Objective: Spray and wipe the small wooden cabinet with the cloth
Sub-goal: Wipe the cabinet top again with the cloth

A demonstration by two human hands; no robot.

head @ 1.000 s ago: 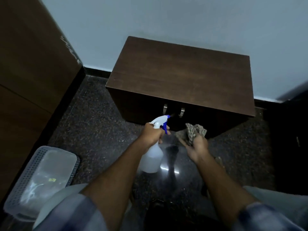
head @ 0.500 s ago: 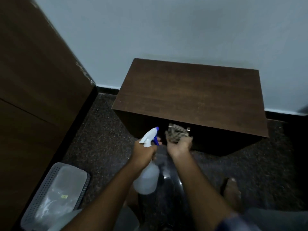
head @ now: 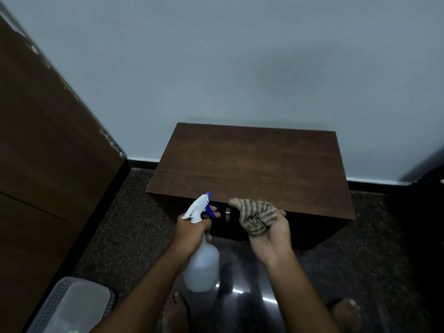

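The small dark wooden cabinet [head: 254,169] stands against the pale wall, its bare top facing me. My left hand [head: 192,230] grips the neck of a white spray bottle [head: 203,263] with a blue trigger and nozzle, held in front of the cabinet's front left edge, nozzle tilted up towards the top. My right hand [head: 271,233] holds a crumpled striped cloth [head: 257,217] palm-up, just before the front edge near the metal door handle [head: 227,213].
A tall brown wooden panel [head: 48,164] runs along the left. A grey perforated basket [head: 69,308] sits on the dark speckled floor at the lower left. My bare feet [head: 175,313] show at the bottom. Dark furniture edges the right side.
The view has risen, so the cabinet sits lower in frame. Both hands lifted from the cabinet's front to its top edge level. The right hand turned palm-up with the cloth.
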